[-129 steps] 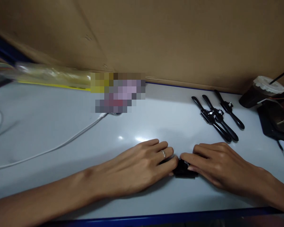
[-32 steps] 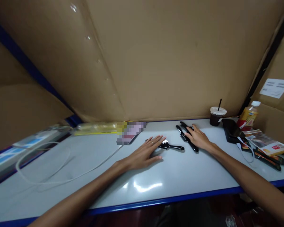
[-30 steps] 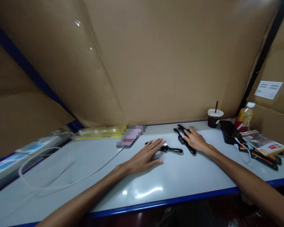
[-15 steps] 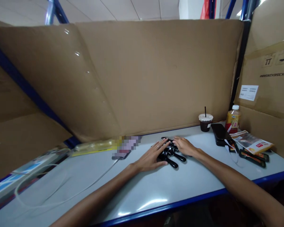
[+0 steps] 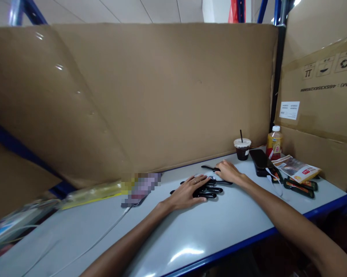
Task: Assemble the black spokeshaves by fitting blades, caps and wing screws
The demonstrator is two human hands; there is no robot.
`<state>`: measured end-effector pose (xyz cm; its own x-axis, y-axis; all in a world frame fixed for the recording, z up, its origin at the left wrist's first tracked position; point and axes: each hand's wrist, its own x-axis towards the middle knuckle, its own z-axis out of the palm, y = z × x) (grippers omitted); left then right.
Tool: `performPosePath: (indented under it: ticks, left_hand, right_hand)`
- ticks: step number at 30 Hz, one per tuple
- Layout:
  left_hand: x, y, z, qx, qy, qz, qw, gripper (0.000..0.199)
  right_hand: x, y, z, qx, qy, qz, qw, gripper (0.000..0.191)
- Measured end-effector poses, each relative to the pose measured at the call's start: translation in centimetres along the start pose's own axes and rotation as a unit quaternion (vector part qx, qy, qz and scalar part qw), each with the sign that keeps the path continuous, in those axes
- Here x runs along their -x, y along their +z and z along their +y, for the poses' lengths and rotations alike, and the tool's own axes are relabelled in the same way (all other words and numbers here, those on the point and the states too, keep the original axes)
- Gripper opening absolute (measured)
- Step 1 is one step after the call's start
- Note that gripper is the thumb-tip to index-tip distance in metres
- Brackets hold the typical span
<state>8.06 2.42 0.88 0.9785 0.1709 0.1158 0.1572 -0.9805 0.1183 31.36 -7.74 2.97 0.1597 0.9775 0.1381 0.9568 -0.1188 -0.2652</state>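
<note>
Several glossy black handled utensils [image 5: 215, 189] lie in a loose pile on the pale grey table [image 5: 173, 231]. My left hand [image 5: 187, 191] rests flat over the left part of the pile, fingers stretched out and pointing right, hiding much of it. Behind and to the right, my right hand [image 5: 227, 171] has its fingers curled round one end of a thin black utensil [image 5: 208, 168], whose other end sticks out to the left. What the pieces' heads look like is mostly hidden.
At the back right stand a lidded drink cup [image 5: 242, 150] and a bottle [image 5: 274, 144], beside a black phone [image 5: 260, 159] and a plastic packet [image 5: 299, 169]. Left of my hands lies a blurred purple device [image 5: 141, 189] with a white cable. Cardboard [image 5: 167, 96] walls the back.
The view has swung right. My right hand has moved from the pile to its back right and closed on one utensil. The other pieces have shifted under my left hand.
</note>
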Motion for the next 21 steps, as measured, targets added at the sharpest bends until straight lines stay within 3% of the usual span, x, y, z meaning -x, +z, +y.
performPosePath:
  ticks: [6, 13, 21]
  left_hand:
    - [-0.1, 0.4, -0.3, -0.002, -0.036, 0.02, 0.999, 0.083]
    - [0.3, 0.0, -1.3, -0.026, -0.074, 0.069, 0.995, 0.041]
    - [0.4, 0.0, -2.8, -0.057, -0.105, 0.109, 0.987, 0.037]
  right_hand:
    - [0.2, -0.6, 0.6, 0.04, 0.026, 0.024, 0.999, 0.036]
    - [0.1, -1.0, 1.3, 0.061, 0.081, 0.02, 0.995, 0.037]
    - [1.2, -2.2, 1.0, 0.089, 0.137, -0.018, 0.986, 0.037]
